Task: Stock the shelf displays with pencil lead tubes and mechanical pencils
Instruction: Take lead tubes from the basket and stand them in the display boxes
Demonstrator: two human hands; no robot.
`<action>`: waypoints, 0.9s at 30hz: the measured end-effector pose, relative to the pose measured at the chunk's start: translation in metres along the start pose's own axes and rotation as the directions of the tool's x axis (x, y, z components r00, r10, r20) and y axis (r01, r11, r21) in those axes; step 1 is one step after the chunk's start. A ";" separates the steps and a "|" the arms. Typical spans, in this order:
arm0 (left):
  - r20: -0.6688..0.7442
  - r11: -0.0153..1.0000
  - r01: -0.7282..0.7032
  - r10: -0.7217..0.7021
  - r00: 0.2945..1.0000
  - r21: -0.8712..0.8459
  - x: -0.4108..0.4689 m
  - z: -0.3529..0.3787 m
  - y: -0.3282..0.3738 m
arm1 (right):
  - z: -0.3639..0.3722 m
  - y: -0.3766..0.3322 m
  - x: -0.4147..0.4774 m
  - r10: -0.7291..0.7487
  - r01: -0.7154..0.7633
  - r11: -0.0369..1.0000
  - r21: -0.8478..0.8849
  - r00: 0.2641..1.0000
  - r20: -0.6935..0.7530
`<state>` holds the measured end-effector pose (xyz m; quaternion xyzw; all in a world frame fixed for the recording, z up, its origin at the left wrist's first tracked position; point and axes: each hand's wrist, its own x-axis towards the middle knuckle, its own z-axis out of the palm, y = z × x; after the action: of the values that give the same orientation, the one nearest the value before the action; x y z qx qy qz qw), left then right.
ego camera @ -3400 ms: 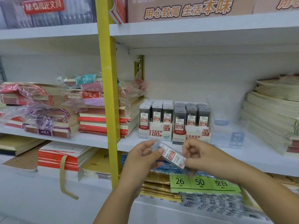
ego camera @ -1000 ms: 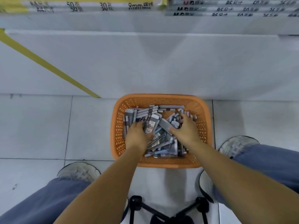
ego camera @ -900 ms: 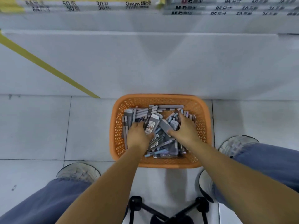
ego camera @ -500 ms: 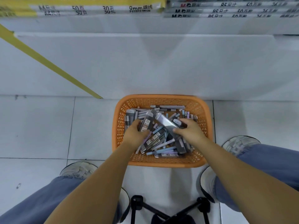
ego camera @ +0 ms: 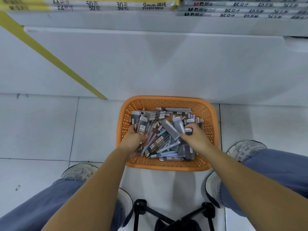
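An orange plastic basket (ego camera: 208, 114) sits on the tiled floor below me, filled with several grey pencil lead tubes and pastel mechanical pencils (ego camera: 164, 147). My left hand (ego camera: 133, 140) grips a grey lead tube (ego camera: 143, 125) with a red-and-white label, held upright over the basket's left side. My right hand (ego camera: 195, 137) holds grey lead tubes (ego camera: 175, 128) that fan out up and to the left from its fingers. Both hands are inside the basket.
A white shelf base (ego camera: 150, 64) with a yellow upright (ego camera: 50, 59) rises just beyond the basket. Notebook packs (ego camera: 116, 5) lie on the lowest shelf at the top. My shoes (ego camera: 78, 172) flank the basket; a black stool frame (ego camera: 166, 215) stands between my legs.
I moved from the shelf displays to looking down into the basket. Over the last second both hands rummaged in it and each lifted lead tubes clear of the pile.
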<state>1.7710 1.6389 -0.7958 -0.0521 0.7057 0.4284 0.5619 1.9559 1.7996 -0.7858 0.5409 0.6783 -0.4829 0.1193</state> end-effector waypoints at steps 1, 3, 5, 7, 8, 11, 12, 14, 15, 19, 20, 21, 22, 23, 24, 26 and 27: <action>-0.006 1.000 0.011 -0.011 1.000 -0.013 -0.001 0.000 -0.002 | 0.005 -0.004 0.001 0.013 -0.013 1.000 -0.012 0.999 -0.040; -0.015 0.999 0.028 -0.029 0.999 -0.038 -0.003 -0.001 -0.004 | 0.016 -0.010 0.003 0.035 -0.039 0.999 -0.025 0.991 -0.130; -0.023 0.997 0.034 -0.036 0.999 -0.068 -0.004 -0.001 -0.005 | 0.026 -0.015 0.004 0.049 -0.054 0.998 -0.021 0.982 -0.185; -0.021 0.997 0.034 -0.036 0.999 -0.074 -0.006 -0.001 -0.006 | 0.033 -0.017 0.009 0.079 -0.082 0.997 -0.011 0.983 -0.164; -0.017 0.998 0.024 -0.025 1.000 -0.066 -0.006 0.000 -0.007 | 0.034 -0.018 0.012 0.101 -0.101 0.995 0.005 0.987 -0.128; -0.011 0.999 -0.015 0.015 1.000 -0.048 -0.006 -0.001 -0.009 | 0.031 -0.019 0.019 0.132 -0.130 0.990 0.056 0.991 -0.025; -0.009 0.999 -0.015 0.015 1.000 -0.051 -0.006 -0.002 -0.009 | 0.030 -0.019 0.020 0.132 -0.131 0.990 0.055 0.991 -0.010; -0.007 0.997 -0.006 0.006 1.000 -0.072 -0.006 -0.003 -0.010 | 0.026 -0.018 0.020 0.126 -0.126 0.991 0.054 0.992 0.012; -0.007 0.996 -0.002 0.002 1.000 -0.085 -0.007 -0.003 -0.010 | 0.024 -0.018 0.020 0.122 -0.123 0.991 0.051 0.992 0.021; 0.005 0.994 0.006 -0.006 1.000 -0.106 -0.011 -0.002 -0.009 | 0.013 -0.016 0.016 0.063 -0.064 0.997 0.032 0.998 0.012; 0.003 0.995 0.008 -0.008 1.000 -0.096 -0.012 -0.002 -0.009 | 0.011 -0.016 0.015 0.030 -0.029 0.999 0.038 0.999 -0.015; -0.001 0.997 0.008 -0.008 1.000 -0.082 -0.012 -0.002 -0.010 | 0.010 -0.015 0.012 -0.005 0.006 0.999 0.036 0.999 -0.042; -0.004 0.997 0.004 -0.004 1.000 -0.071 -0.013 -0.002 -0.011 | 0.009 -0.014 0.010 -0.034 0.035 0.999 0.021 0.997 -0.064; -0.007 0.998 0.000 -0.001 1.000 -0.068 -0.014 -0.002 -0.011 | 0.009 -0.013 0.009 -0.051 0.051 0.999 0.010 0.996 -0.077; -0.009 0.998 -0.004 0.003 1.000 -0.070 -0.015 -0.001 -0.012 | 0.009 -0.011 0.007 -0.048 0.050 0.999 0.016 0.996 -0.079; -0.005 0.997 -0.015 0.015 1.000 -0.070 -0.017 -0.001 -0.013 | 0.008 -0.008 0.006 -0.008 0.013 0.997 0.082 0.998 -0.063; 0.001 0.998 -0.021 0.021 1.000 -0.064 -0.018 0.000 -0.013 | 0.006 -0.007 0.006 0.013 -0.006 0.992 0.124 0.999 -0.052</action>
<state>1.7844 1.6231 -0.7879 -0.0622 0.6914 0.4569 0.5562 1.9452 1.7987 -0.7887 0.5630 0.6474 -0.5089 0.0698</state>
